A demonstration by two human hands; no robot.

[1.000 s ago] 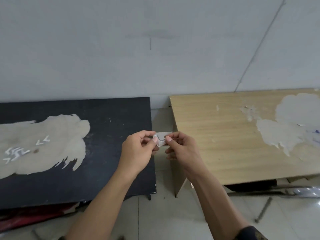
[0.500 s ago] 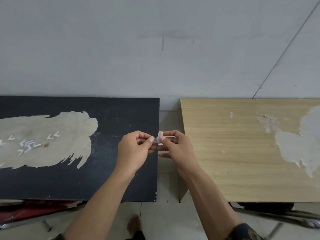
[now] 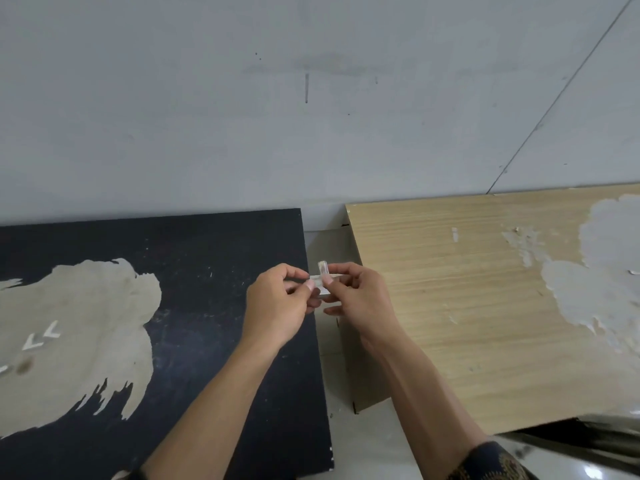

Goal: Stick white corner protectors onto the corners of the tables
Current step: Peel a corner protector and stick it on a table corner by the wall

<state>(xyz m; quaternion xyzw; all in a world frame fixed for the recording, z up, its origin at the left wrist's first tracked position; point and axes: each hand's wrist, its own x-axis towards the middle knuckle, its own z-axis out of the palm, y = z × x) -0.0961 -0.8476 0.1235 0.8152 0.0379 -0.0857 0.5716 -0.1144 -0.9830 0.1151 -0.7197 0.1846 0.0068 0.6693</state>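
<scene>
So I've got the corner protector [image 3: 322, 278] pinched between left hand [image 3: 277, 308] and right hand [image 3: 362, 303], just off the left edge of the wood surface [image 3: 450, 306], whose near corner, probably the target, lies back toward me, nearer the right hand.

corner protector [image 3: 322, 268]: small, white, held over gap | black table [image 3: 225, 271]: left | wooden table [image 3: 450, 306]: right

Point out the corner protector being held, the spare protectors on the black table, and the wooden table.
held corner protector [image 3: 322, 270], head view, on its upright end.
spare protectors [image 3: 47, 332], head view, on one white V's bend.
wooden table [image 3: 433, 271], head view, on its bare top.
</scene>
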